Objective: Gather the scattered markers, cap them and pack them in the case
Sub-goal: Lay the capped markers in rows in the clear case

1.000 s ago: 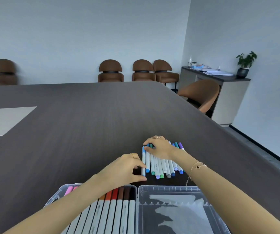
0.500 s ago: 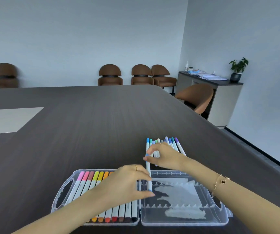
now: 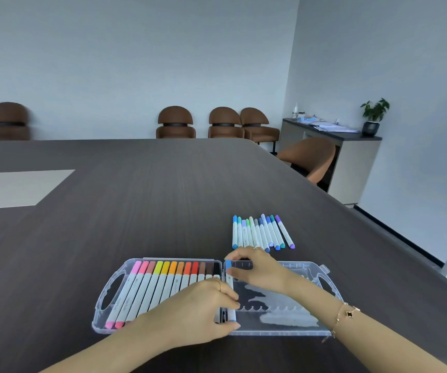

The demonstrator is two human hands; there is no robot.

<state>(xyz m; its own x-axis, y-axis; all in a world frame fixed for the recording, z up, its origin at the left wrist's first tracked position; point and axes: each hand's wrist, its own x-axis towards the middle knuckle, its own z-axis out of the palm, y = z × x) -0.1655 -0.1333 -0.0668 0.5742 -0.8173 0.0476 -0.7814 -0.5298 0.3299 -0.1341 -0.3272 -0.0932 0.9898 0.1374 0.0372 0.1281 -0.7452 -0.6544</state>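
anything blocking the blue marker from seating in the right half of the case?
Nothing visible. Both hands, left hand and right hand, hold the blue marker over the leftmost slot of the case's right half, which holds no other markers. The loose markers lie on the table beyond the case, out of the path.

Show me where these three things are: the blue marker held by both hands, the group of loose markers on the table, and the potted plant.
blue marker (image 3: 229,281), head view, on its white barrel.
loose markers (image 3: 260,232), head view, middle of the group.
potted plant (image 3: 370,128), head view, on its dark pot.
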